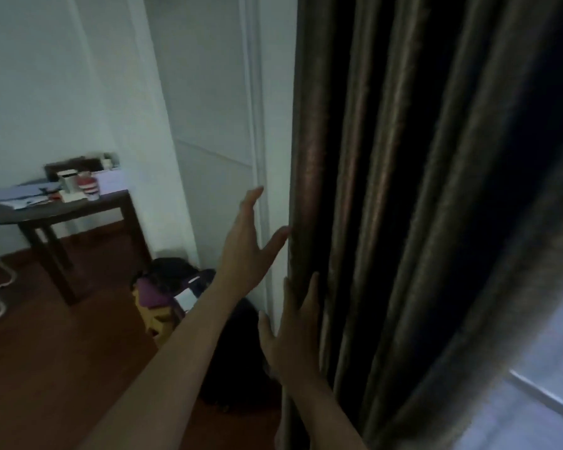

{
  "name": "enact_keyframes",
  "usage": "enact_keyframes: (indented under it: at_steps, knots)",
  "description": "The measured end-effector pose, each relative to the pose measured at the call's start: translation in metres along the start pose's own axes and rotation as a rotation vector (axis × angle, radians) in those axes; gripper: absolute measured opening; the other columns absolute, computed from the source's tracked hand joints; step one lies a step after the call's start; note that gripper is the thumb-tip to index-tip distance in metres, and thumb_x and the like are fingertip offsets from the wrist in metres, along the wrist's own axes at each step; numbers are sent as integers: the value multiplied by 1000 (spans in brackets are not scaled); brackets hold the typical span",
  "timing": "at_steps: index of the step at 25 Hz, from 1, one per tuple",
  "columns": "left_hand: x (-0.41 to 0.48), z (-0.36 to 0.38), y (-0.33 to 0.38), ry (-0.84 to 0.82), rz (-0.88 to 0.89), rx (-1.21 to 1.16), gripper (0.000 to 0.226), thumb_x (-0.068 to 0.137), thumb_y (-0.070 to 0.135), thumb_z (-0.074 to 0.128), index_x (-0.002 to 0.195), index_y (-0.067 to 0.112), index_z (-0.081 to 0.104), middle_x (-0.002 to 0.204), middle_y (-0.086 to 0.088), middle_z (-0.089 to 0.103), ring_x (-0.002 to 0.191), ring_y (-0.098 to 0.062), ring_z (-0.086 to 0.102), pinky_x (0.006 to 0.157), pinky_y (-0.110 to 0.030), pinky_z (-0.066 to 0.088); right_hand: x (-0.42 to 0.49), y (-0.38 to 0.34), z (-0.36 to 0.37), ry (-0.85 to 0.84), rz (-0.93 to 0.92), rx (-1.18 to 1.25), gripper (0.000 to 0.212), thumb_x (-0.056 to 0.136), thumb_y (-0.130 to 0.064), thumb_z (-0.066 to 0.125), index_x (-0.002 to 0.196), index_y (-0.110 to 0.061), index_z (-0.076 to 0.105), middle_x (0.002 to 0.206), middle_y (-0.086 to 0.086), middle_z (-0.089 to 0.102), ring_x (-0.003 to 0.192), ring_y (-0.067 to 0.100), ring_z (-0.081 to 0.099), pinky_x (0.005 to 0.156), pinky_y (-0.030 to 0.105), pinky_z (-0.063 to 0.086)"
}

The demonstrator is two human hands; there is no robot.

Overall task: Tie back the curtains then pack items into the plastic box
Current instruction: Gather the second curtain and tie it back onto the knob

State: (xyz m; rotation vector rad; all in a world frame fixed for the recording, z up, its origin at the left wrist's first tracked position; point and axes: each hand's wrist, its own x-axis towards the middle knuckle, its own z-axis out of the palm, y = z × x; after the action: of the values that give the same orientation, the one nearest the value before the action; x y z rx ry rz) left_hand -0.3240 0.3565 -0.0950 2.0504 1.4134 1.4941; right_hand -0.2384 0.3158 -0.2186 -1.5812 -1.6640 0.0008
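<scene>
The dark curtain (387, 190) hangs in folds beside the white wall (208, 92). The left hand (246, 251) is up by its edge, fingers spread wide, holding nothing. The right hand (293, 332) lies flat on the folds, fingers straight.

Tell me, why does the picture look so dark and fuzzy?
Head view: the room is dim, so the curtain folds go almost black; the only pale light comes from the window at the lower right. Head view again: the things on the table are smeared by blur, and the wide lens bends the straight lines of the wall.
</scene>
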Motion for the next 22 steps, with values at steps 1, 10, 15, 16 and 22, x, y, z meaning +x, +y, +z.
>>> enact_keyframes:
  at_steps: [1, 10, 15, 16, 22]
  knots:
    - [22, 5, -6, -68, 35, -102, 88, 84, 29, 67, 149, 13, 9, 150, 7, 20, 139, -15, 27, 114, -38, 28, 8, -2, 15, 55, 30, -5, 66, 84, -46, 49, 143, -20, 36, 156, 21, 10, 142, 31, 9, 116, 31, -1]
    - [138, 27, 34, -597, 143, -452, 68, 91, 18, 49, 149, 22, 14, 138, -2, 48, 119, -15, 50, 98, -22, 35, 91, -35, 29, 429, 184, -105, 53, 87, -7, 57, 138, -12, 43, 155, 23, 4, 144, 26, 9, 116, 33, 21]
    - [129, 34, 23, -763, 98, -603, 59, 86, 4, 35, 144, 17, 33, 137, -5, 51, 121, -19, 51, 102, -29, 38, 71, -9, 36, 129, 394, -215, 75, 82, 16, 39, 147, -20, 27, 158, 4, 16, 128, 25, 46, 99, 33, 47]
    - [129, 33, 22, -778, 76, -630, 55, 86, 2, 35, 141, 12, 37, 133, -10, 54, 116, -22, 54, 100, -31, 41, 59, -1, 41, 55, 424, -240, 77, 82, 15, 37, 148, -21, 22, 158, 1, 16, 123, 24, 51, 95, 32, 49]
    - [118, 30, 21, -759, 111, -510, 51, 90, 0, 33, 138, 15, 41, 117, -5, 58, 100, -18, 58, 86, -26, 44, -3, 9, 71, -229, 570, -389, 73, 91, 10, 30, 150, -17, -4, 158, 6, 7, 112, 30, 55, 89, 39, 48]
